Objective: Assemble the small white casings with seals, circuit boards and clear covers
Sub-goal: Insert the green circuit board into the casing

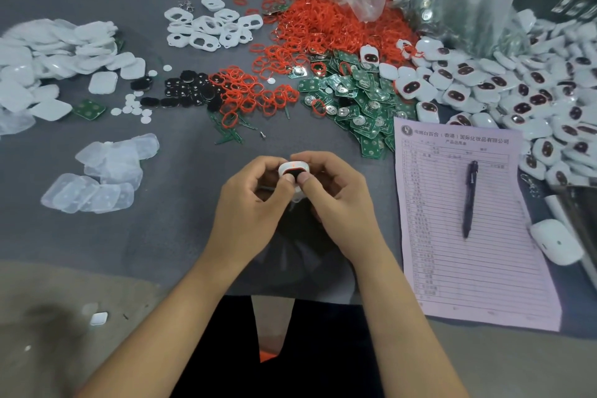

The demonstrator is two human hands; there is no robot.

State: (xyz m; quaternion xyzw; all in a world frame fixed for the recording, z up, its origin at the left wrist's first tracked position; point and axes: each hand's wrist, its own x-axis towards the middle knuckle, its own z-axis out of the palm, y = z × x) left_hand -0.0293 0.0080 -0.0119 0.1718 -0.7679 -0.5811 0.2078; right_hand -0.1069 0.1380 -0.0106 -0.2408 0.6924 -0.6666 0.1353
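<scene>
Hands, left (255, 200) and right (336, 197), pinch a white casing (292, 169), thumbs hiding its lower half.

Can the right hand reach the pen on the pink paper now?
Probably not at once: the right hand and left hand both pinch the white casing. The pen lies uncovered on the pink paper, with nothing between.

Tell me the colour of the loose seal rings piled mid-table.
Red-orange, in the seal rings heap; head view shows it.
</scene>
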